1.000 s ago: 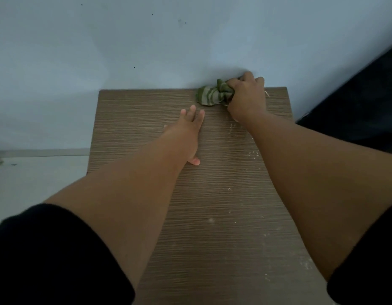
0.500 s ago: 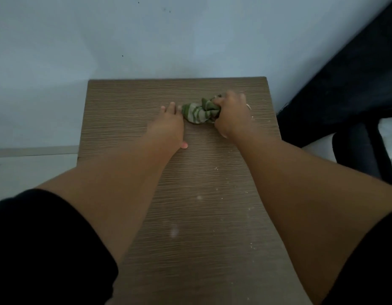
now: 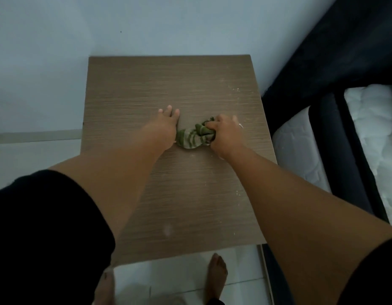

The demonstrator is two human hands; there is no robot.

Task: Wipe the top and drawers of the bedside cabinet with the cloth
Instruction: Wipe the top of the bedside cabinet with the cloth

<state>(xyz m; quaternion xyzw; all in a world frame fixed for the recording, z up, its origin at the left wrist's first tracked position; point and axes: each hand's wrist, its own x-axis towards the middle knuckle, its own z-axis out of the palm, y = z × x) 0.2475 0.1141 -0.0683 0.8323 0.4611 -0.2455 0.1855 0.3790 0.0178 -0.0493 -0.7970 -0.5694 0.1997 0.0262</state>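
Observation:
The bedside cabinet's brown wood-grain top (image 3: 146, 84) fills the middle of the head view, its back edge against the wall. A bunched green and white striped cloth (image 3: 191, 137) lies near the middle of the top. My right hand (image 3: 225, 133) is closed on the cloth and presses it onto the wood. My left hand (image 3: 164, 126) rests flat on the top just left of the cloth, fingers together and pointing at the wall. White dust specks dot the right side and front of the top. The drawers are hidden below the top.
A pale blue wall (image 3: 168, 25) stands behind the cabinet. A dark bed frame (image 3: 322, 62) with a white mattress (image 3: 377, 133) lies close on the right. White floor tiles (image 3: 25, 155) show left and in front, where my bare feet (image 3: 216, 276) stand.
My right hand has dragged the cloth from the back right corner of the top toward me, to its middle. My left hand stayed flat on the wood. The view has tilted downward.

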